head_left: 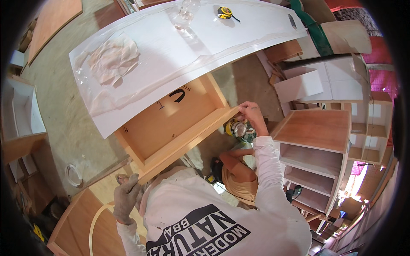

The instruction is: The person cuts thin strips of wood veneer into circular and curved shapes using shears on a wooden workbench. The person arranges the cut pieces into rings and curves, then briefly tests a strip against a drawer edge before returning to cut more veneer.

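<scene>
A shallow wooden drawer (192, 143) juts out at an angle from under the white tabletop (158, 42). Its inner end is hidden beneath the top, and dark marks show on its plywood bottom. My right hand (252, 114), bare, is closed over the right end of the drawer's front board. At the opposite end of that board is my left hand (126, 197) in a grey knit glove, its fingers curled around the corner. A crumpled pale cloth (113, 59), a clear bottle (186, 15) and a yellow-black tape measure (226, 13) lie or stand on the tabletop.
Below the drawer's right end, a person (239, 175) crouches close to my right arm, beside containers (243, 130) on the floor. An open-shelved wooden cabinet (316, 132) stands at right. Wooden panels (77, 213) lie at lower left, near a round white lid (73, 175).
</scene>
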The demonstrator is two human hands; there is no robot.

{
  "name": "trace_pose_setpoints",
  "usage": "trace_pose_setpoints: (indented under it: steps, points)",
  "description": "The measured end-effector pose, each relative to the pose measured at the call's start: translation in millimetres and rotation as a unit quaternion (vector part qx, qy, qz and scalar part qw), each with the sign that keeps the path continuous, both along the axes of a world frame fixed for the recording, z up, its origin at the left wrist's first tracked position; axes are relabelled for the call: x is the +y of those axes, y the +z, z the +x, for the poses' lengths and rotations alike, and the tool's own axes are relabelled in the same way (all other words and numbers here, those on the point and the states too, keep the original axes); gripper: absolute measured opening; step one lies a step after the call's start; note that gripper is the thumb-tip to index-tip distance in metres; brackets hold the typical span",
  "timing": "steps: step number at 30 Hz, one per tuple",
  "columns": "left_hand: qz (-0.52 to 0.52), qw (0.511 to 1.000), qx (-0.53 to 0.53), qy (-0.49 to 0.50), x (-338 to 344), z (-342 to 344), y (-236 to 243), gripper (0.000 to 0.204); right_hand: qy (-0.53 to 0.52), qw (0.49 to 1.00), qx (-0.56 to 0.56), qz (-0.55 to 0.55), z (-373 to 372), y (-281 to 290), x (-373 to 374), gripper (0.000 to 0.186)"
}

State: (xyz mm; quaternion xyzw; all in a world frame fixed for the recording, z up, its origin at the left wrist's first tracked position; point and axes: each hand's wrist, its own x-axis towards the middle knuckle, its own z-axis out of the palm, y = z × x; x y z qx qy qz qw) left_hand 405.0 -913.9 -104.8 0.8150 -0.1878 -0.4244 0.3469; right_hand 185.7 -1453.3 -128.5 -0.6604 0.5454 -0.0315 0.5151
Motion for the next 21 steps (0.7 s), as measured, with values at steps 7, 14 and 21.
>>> trace_pose_setpoints:
  steps: [7,14,21]
  points:
    - [-0.018,0.996,-0.048,-0.079,1,14,-3,0.023,0.060,0.998,0.002,0.005,-2,2,-5,0.023]
    - [0.003,0.999,-0.006,-0.033,8,14,0,0.027,0.070,0.996,0.038,0.029,-14,-18,-32,0.019]
    - [-0.007,1.000,0.004,0.003,10,12,-1,0.025,0.098,0.993,0.057,0.015,-19,-21,-42,0.020]
